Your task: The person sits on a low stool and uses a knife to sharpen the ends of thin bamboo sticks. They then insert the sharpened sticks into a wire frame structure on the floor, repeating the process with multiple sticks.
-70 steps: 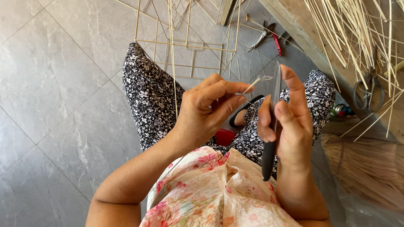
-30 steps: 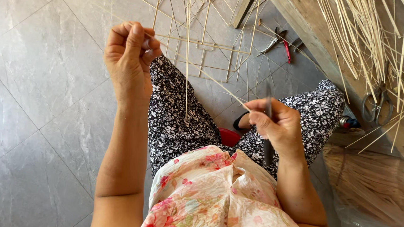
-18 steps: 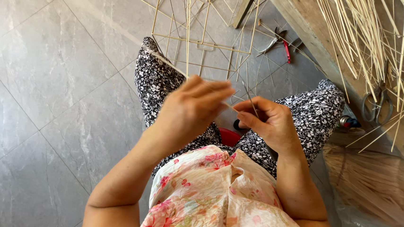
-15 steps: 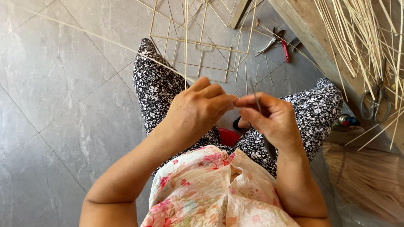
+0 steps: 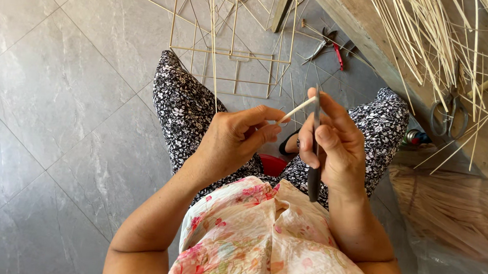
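Keep your left hand [image 5: 235,139] pinched tight on the thin stick [image 5: 296,110] and your right hand [image 5: 329,143] (closed around the knife [image 5: 314,159]) moving slowly, blade away from your fingers.

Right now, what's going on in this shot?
A seated person is working a thin pale bamboo stick. The left hand pinches the stick while the right hand holds a slim dark-handled knife upright against its tip. A frame of thin sticks lies on the grey tiled floor ahead, red-handled pliers beyond it.
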